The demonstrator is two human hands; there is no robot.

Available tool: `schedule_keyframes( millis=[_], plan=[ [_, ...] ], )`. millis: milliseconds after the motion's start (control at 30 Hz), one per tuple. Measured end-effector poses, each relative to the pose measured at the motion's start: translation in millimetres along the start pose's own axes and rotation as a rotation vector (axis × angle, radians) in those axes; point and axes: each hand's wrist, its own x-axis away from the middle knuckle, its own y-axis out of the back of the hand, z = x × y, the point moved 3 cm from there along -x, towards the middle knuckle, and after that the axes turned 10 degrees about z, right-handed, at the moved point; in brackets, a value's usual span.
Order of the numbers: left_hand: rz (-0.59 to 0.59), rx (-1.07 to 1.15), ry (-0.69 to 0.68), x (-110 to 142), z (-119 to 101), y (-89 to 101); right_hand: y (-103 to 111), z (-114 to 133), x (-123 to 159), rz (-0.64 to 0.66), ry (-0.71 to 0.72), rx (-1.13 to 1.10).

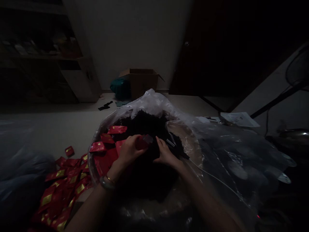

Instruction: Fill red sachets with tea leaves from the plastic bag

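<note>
While left hand [131,149] holds packet [142,143], red pouches [72,178] at left, carton [144,80] beyond

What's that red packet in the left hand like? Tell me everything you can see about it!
The red packet is small, with a pale greyish end that looks like thin plastic and points toward the right hand. The left hand grips it between thumb and fingers, hiding part of it. It is held over a dark, crumbly-looking heap. The right hand is near but seems apart from it. It's too dim to tell if it's open or filled.
</note>
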Motion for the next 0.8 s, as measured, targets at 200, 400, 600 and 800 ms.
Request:
schedule_keyframes(
  millis=[200, 400, 600, 800],
  plan=[
    [0.004, 0.018, 0.003, -0.4, -0.6, -0.3, -9.9, 13.8, 6.1, 0.072, 0.055, 0.111],
    [0.011, 0.031, 0.015, -0.2, 0.0, 0.9, -10.2, 25.5, 18.7, 0.120, -0.040, 0.158],
    [0.008, 0.018, 0.022, -0.7, 1.5, 3.0, -34.9, 42.0, 30.7, 0.135, -0.063, 0.226],
    [-0.005, -0.002, 0.015, -0.9, 0.3, 2.3, -62.7, 61.8, 38.8, 0.087, -0.097, 0.473]
  ],
)
